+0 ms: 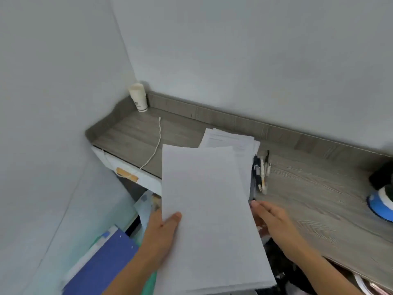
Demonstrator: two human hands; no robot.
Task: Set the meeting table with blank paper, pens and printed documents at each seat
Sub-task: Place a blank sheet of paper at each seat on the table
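Fanning slightly, the paper stack (pixel 208 209) is pinched by the left grip (pixel 163 228), thumb atop. The right grip (pixel 274 222) is spread loosely alongside.

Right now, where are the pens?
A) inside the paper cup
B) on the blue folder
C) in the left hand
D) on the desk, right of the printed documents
D: the pens lie flat on the desk, just right of the printed documents; the left hand holds only blank paper.
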